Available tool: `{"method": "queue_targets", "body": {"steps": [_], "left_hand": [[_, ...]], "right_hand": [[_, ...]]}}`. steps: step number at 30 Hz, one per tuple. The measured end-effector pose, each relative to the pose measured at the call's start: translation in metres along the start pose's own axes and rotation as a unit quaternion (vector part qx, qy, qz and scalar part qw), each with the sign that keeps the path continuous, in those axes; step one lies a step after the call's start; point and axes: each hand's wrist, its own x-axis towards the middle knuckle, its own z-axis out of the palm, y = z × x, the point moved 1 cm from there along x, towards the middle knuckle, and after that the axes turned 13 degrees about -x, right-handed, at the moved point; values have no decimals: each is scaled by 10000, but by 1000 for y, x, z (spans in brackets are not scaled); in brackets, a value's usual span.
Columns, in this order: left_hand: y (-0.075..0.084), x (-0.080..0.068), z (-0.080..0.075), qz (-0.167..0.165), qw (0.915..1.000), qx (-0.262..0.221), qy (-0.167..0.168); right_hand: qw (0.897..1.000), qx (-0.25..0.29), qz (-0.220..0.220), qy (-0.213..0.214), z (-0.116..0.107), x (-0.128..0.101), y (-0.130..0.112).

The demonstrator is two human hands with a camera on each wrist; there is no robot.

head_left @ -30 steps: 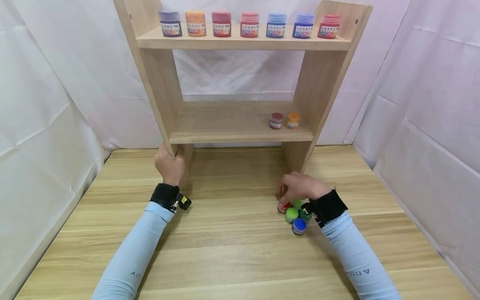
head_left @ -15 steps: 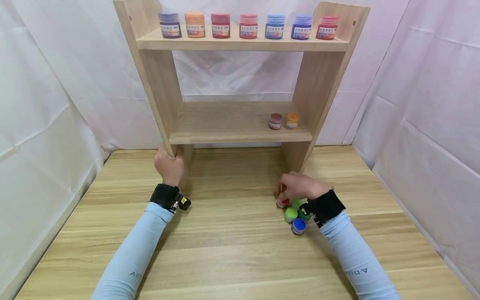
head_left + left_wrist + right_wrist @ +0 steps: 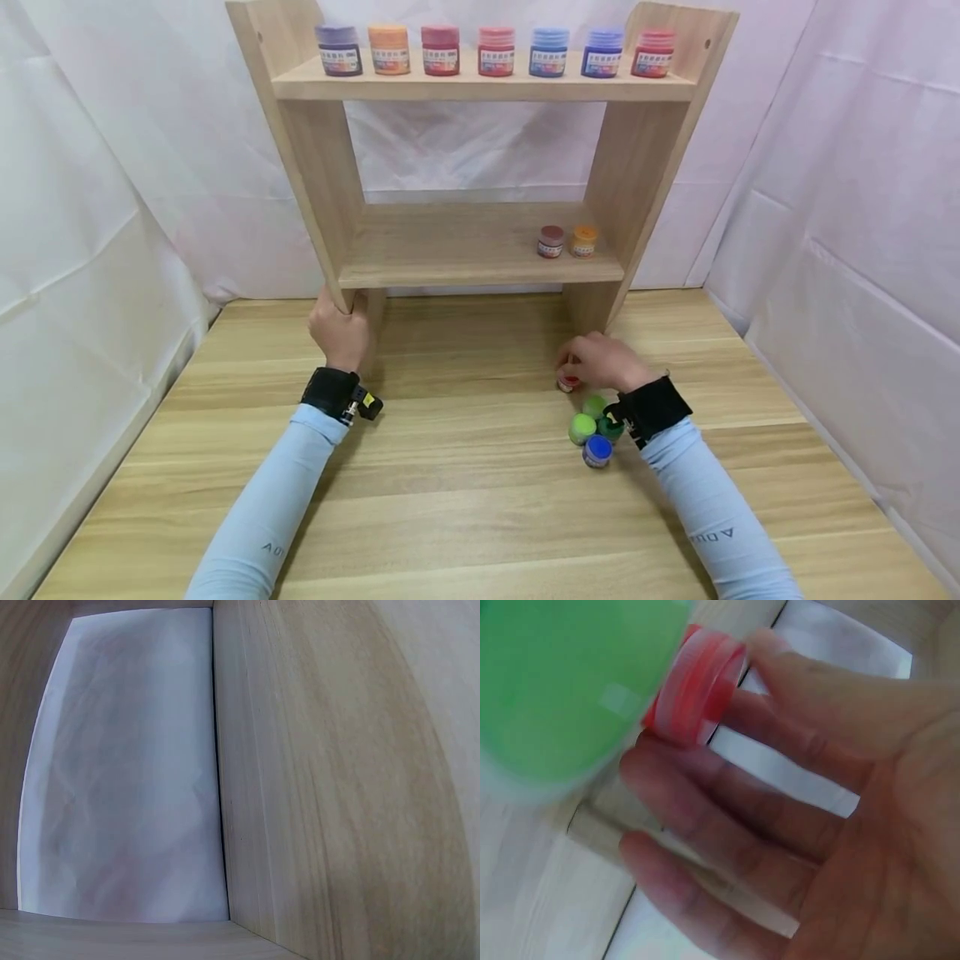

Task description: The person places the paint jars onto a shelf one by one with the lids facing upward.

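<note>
In the head view my right hand (image 3: 603,362) pinches a small red paint jar (image 3: 567,383) just in front of the shelf's right side panel. The right wrist view shows thumb and fingers around the red jar (image 3: 697,686), other fingers spread below it. Close by my right wrist stand several paint jars: a light green jar (image 3: 582,429), a dark green jar (image 3: 611,429) and a blue jar (image 3: 597,452). My left hand (image 3: 341,332) grips the wooden shelf (image 3: 480,275) at the front edge of its left side panel; its fingertips are hidden.
Several larger paint jars line the top board, among them a purple jar (image 3: 339,52) and an orange jar (image 3: 389,50). A brown jar (image 3: 551,242) and a yellow-orange jar (image 3: 584,242) stand at the right of the middle board. White cloth (image 3: 97,167) surrounds the wooden table (image 3: 450,500).
My right hand has moved away from the green and blue jars toward the shelf, taking the red jar along. The left hand has stayed on the side panel.
</note>
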Motion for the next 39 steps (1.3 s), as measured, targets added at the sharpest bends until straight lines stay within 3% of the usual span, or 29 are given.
{"method": "queue_targets", "body": {"steps": [5, 15, 31, 39], "left_hand": [[1, 3, 1, 56, 10000, 8, 44], [5, 7, 3, 22, 10000, 9, -5], [5, 3, 0, -74, 10000, 15, -10], [2, 0, -1, -178, 9998, 41, 4]], "right_hand": [[9999, -14, 68, 90, -4, 0, 3], [9985, -32, 273, -474, -9, -3, 3], [9970, 20, 387, -677, -2, -3, 4], [9979, -153, 326, -530, -2, -5, 3]]}}
